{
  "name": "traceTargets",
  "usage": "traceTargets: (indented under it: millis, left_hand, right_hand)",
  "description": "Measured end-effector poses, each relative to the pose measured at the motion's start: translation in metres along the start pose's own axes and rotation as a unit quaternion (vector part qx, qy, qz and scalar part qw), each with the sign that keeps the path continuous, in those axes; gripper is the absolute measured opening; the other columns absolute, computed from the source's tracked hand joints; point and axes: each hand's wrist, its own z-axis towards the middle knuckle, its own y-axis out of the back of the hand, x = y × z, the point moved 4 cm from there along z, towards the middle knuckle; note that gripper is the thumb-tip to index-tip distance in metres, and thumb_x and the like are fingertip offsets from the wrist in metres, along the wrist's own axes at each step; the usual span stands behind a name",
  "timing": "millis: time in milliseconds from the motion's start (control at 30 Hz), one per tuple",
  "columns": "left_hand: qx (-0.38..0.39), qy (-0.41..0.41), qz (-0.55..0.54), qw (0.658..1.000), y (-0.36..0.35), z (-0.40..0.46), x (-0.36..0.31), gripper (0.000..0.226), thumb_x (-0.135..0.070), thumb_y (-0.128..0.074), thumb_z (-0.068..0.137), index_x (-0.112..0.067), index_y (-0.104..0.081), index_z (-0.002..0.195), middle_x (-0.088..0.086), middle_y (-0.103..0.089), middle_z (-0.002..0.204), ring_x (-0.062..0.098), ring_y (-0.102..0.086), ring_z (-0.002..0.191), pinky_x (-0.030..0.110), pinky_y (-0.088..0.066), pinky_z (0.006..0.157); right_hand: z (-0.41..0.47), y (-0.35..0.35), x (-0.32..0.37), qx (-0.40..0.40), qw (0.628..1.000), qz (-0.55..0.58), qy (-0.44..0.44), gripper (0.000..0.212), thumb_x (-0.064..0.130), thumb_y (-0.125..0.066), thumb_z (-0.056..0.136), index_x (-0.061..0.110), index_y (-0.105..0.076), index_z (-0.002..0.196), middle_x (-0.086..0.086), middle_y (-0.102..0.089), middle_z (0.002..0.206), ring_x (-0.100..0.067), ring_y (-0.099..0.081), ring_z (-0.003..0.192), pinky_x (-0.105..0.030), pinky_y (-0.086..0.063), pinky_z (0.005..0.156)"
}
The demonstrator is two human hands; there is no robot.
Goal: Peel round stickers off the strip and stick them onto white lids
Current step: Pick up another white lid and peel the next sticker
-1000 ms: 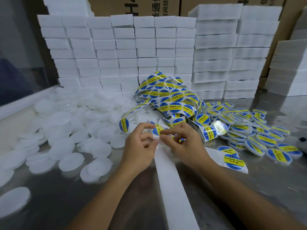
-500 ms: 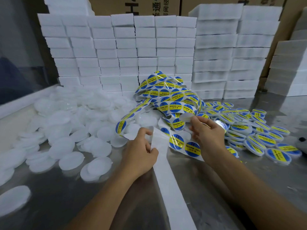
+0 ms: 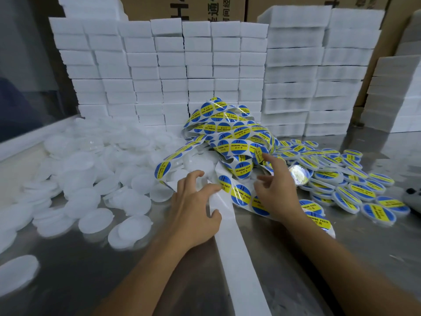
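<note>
Sticker strip [image 3: 237, 195] runs from frame centre down to the bottom edge, your left hand [image 3: 193, 213] resting spread-fingered on it, your right hand [image 3: 276, 192] hovering loose-fingered above it, bare white lids [image 3: 95, 179] heaped left.

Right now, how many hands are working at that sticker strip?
2. The left hand rests with spread fingers on the bare white part of the strip. The right hand, fingers open, is over its stickered part. No other hand shows.

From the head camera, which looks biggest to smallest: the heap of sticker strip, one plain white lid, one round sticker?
1. Heap of sticker strip.
2. Plain white lid.
3. Round sticker, though it lies about as near the camera.
</note>
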Motion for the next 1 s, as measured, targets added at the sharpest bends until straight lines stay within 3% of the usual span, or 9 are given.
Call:
traceTargets:
  millis: [167,333,500,700,800,900,1000]
  left_hand:
    - [0.011,0.025,-0.034,0.999,-0.003,0.000,0.003,0.046,-0.027,-0.070,0.077,-0.037,-0.060,0.121,-0.007,-0.029,0.141,0.016,-0.030,0.128,0.039,-0.034,0.109]
    - [0.002,0.024,-0.051,0.998,-0.007,0.001,0.007,0.045,-0.027,-0.069,0.075,-0.037,-0.061,0.118,-0.010,-0.030,0.135,0.015,-0.032,0.122,0.040,-0.040,0.103]
    - [-0.009,0.021,-0.061,0.998,-0.010,0.002,0.011,0.044,-0.031,-0.066,0.070,-0.036,-0.062,0.114,-0.009,-0.031,0.132,0.015,-0.036,0.117,0.040,-0.044,0.098]
    - [0.016,0.024,-0.047,0.998,-0.013,0.003,0.013,0.044,-0.034,-0.067,0.072,-0.038,-0.061,0.116,-0.015,-0.028,0.131,0.011,-0.032,0.118,0.039,-0.048,0.095]
    - [0.023,0.021,0.027,0.999,-0.010,0.002,0.011,0.039,-0.040,-0.065,0.074,-0.037,-0.063,0.114,-0.013,-0.036,0.142,0.014,-0.033,0.125,0.037,-0.038,0.098]
    - [-0.002,-0.009,0.121,0.993,0.001,0.003,0.003,0.049,-0.042,-0.059,0.076,-0.039,-0.052,0.125,-0.018,-0.029,0.152,0.012,-0.026,0.131,0.037,-0.025,0.092]
    - [0.037,-0.081,0.168,0.982,-0.001,0.000,-0.008,0.076,-0.024,-0.049,0.077,-0.046,-0.024,0.145,-0.025,-0.016,0.157,0.007,-0.019,0.135,0.038,-0.020,0.092]
  right_hand:
    - [0.006,-0.005,-0.006,0.037,0.997,-0.071,-0.001,0.078,0.017,-0.077,0.079,0.025,-0.037,0.146,0.005,-0.036,0.145,-0.021,-0.061,0.104,-0.047,-0.054,0.086]
    - [0.004,-0.011,-0.004,0.020,0.995,-0.096,0.024,0.095,0.037,-0.088,0.067,0.026,-0.035,0.145,0.005,-0.027,0.149,-0.022,-0.056,0.116,-0.044,-0.055,0.085]
    - [0.002,-0.018,-0.004,0.033,0.998,-0.053,0.028,0.108,0.038,-0.091,0.060,0.030,-0.029,0.148,0.004,-0.023,0.146,-0.015,-0.046,0.120,-0.045,-0.055,0.089]
    - [0.001,-0.018,-0.003,0.036,0.997,-0.063,0.019,0.093,0.022,-0.087,0.073,0.030,-0.031,0.147,0.001,-0.020,0.152,-0.017,-0.063,0.092,-0.045,-0.055,0.088]
    - [-0.004,-0.017,0.002,0.044,0.997,-0.053,0.033,0.089,0.013,-0.084,0.074,0.033,-0.034,0.145,0.001,-0.023,0.151,-0.017,-0.066,0.082,-0.040,-0.057,0.081]
    - [-0.011,-0.020,0.010,0.056,0.997,-0.017,0.057,0.088,0.010,-0.083,0.072,0.035,-0.037,0.142,0.004,-0.025,0.147,-0.014,-0.066,0.084,-0.039,-0.057,0.081]
    - [-0.016,-0.024,0.018,0.078,0.993,0.015,0.089,0.089,0.014,-0.085,0.071,0.032,-0.038,0.144,0.004,-0.027,0.146,-0.011,-0.064,0.093,-0.034,-0.057,0.082]
